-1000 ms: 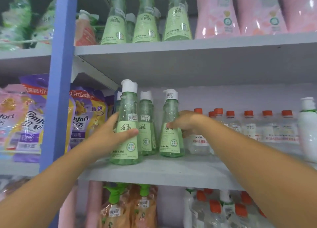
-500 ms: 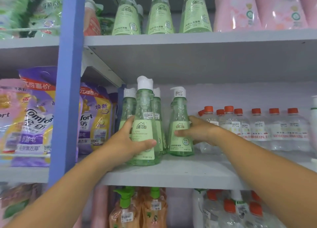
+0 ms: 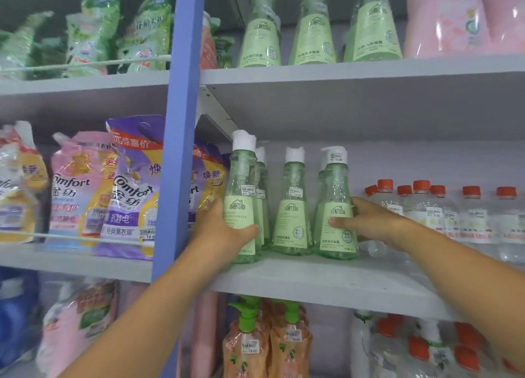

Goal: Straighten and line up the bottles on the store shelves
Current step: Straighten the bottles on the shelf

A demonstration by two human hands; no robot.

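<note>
Several green pump bottles with white caps stand on the grey middle shelf (image 3: 312,278). My left hand (image 3: 218,230) grips the leftmost front bottle (image 3: 241,184) near the shelf's front edge, thumb across its label. A second bottle stands right behind it. My right hand (image 3: 369,221) holds the rightmost green bottle (image 3: 336,184), thumb on the label and fingers behind. Between the two stands a free green bottle (image 3: 292,207), upright.
A blue upright post (image 3: 179,150) borders the shelf on the left, with Comfort refill pouches (image 3: 127,190) beyond it. Clear bottles with orange caps (image 3: 443,207) fill the shelf to the right. More green bottles (image 3: 312,33) stand on the shelf above, orange pouches below.
My left hand has carried the front bottle leftward, away from the middle one, opening a gap. My right hand stays on the rightmost green bottle. The camera has drifted left.
</note>
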